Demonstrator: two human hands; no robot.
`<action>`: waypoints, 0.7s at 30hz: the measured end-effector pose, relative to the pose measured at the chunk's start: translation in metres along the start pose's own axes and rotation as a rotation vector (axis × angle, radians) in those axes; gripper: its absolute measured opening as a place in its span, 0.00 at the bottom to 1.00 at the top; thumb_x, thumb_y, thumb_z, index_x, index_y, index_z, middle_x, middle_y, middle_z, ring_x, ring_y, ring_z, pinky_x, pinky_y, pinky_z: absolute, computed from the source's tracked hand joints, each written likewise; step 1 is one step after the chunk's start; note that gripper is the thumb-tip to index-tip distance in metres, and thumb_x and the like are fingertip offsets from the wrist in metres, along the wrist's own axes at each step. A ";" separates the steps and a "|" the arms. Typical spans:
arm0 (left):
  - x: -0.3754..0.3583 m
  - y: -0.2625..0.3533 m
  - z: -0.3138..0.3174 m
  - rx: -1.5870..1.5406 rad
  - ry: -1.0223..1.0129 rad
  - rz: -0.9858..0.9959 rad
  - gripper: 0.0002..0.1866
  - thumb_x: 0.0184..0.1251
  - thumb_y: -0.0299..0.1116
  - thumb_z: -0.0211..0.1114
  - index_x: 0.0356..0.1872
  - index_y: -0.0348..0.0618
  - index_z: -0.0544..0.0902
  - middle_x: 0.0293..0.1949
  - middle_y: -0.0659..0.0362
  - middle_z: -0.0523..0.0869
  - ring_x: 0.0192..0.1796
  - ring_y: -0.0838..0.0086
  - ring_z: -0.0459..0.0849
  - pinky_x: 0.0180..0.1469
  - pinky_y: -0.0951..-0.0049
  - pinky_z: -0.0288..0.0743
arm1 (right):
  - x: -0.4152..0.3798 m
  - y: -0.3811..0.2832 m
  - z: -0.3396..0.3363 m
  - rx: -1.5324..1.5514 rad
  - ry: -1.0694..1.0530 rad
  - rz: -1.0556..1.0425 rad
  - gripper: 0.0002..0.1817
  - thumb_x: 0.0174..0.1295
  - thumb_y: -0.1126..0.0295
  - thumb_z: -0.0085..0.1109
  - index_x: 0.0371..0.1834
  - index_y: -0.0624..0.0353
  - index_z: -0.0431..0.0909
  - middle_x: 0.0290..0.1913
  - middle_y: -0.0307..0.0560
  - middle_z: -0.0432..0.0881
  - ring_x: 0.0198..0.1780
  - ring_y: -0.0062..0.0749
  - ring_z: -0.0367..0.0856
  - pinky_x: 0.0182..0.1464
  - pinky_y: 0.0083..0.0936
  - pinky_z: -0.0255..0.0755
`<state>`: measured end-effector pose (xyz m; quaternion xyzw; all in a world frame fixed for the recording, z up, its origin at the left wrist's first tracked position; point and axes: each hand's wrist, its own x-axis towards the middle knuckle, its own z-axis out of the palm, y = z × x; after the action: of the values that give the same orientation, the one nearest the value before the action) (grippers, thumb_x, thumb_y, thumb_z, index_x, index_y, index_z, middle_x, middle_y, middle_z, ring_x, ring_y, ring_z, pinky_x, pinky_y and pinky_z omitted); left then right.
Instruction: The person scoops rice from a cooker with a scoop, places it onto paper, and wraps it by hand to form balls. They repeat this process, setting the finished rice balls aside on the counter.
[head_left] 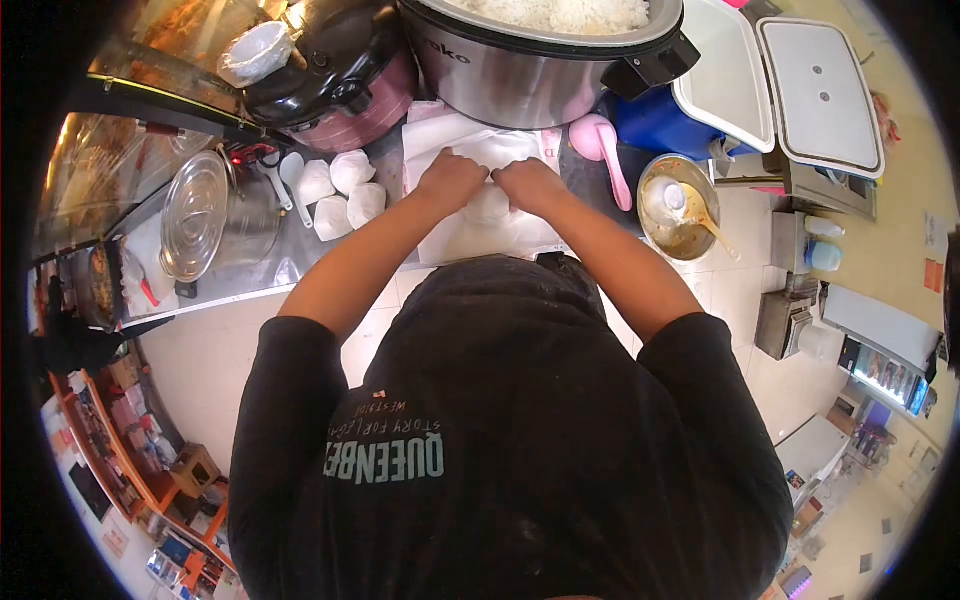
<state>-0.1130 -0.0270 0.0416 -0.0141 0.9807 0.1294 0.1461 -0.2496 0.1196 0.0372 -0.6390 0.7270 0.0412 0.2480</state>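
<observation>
My left hand [452,181] and my right hand [531,186] are both closed, knuckles up and thumbs almost meeting. They grip the far part of a white wrapping paper [465,240] on the counter. Under and just in front of my fingers a pale rounded lump [489,206] shows through or on the sheet; its contents I cannot make out. More white sheets [440,128] with pink print lie beneath and behind my hands. To the left sit several white wrapped bundles [333,217] in a cluster.
A large cooker of white rice [510,75] stands straight ahead, with a pink lidded cooker [365,110] left of it. A pink scoop [603,150] and a metal bowl [672,240] with a spoon are at right. White spoons [293,180] and a clear-lidded pot [195,215] are at left.
</observation>
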 end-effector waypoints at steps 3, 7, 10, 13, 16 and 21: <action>-0.008 -0.001 0.008 -0.093 0.043 -0.073 0.07 0.68 0.28 0.61 0.43 0.44 0.85 0.40 0.49 0.87 0.48 0.54 0.89 0.52 0.49 0.79 | -0.013 -0.002 -0.001 0.063 0.063 0.008 0.12 0.59 0.71 0.67 0.47 0.57 0.85 0.42 0.51 0.90 0.46 0.49 0.90 0.48 0.46 0.84; -0.036 0.013 0.020 -0.251 0.198 -0.211 0.07 0.67 0.28 0.63 0.44 0.40 0.81 0.43 0.47 0.86 0.48 0.50 0.88 0.51 0.51 0.82 | -0.042 -0.016 0.018 0.134 0.268 0.081 0.09 0.64 0.73 0.62 0.46 0.58 0.84 0.43 0.51 0.86 0.44 0.51 0.90 0.46 0.45 0.85; -0.053 0.019 0.039 -0.334 0.339 -0.277 0.10 0.67 0.30 0.66 0.47 0.40 0.82 0.44 0.47 0.85 0.48 0.48 0.87 0.50 0.53 0.82 | -0.054 -0.027 0.041 0.201 0.437 0.161 0.10 0.64 0.72 0.63 0.47 0.58 0.82 0.42 0.52 0.83 0.41 0.52 0.88 0.44 0.45 0.85; -0.072 0.020 0.065 -0.498 0.489 -0.231 0.15 0.69 0.33 0.67 0.54 0.43 0.83 0.43 0.48 0.85 0.46 0.48 0.86 0.50 0.54 0.82 | -0.061 -0.027 0.063 0.391 0.532 0.140 0.17 0.63 0.71 0.64 0.55 0.60 0.81 0.44 0.54 0.81 0.45 0.53 0.86 0.49 0.45 0.83; -0.083 0.028 0.079 -0.360 0.519 -0.146 0.16 0.72 0.30 0.63 0.57 0.36 0.82 0.55 0.49 0.82 0.55 0.54 0.83 0.54 0.56 0.84 | -0.071 -0.031 0.072 0.325 0.663 -0.032 0.24 0.63 0.69 0.66 0.62 0.66 0.80 0.49 0.55 0.79 0.51 0.50 0.82 0.53 0.43 0.80; -0.074 0.025 0.070 -0.072 0.200 -0.052 0.15 0.73 0.25 0.57 0.55 0.24 0.79 0.56 0.47 0.78 0.60 0.53 0.80 0.55 0.55 0.84 | -0.074 -0.036 0.063 0.011 0.399 -0.010 0.31 0.62 0.67 0.68 0.67 0.71 0.76 0.56 0.55 0.77 0.57 0.49 0.78 0.59 0.40 0.76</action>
<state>-0.0242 0.0147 0.0048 -0.0576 0.9844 0.1588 0.0503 -0.1911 0.2043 0.0221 -0.6366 0.7589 -0.0915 0.1026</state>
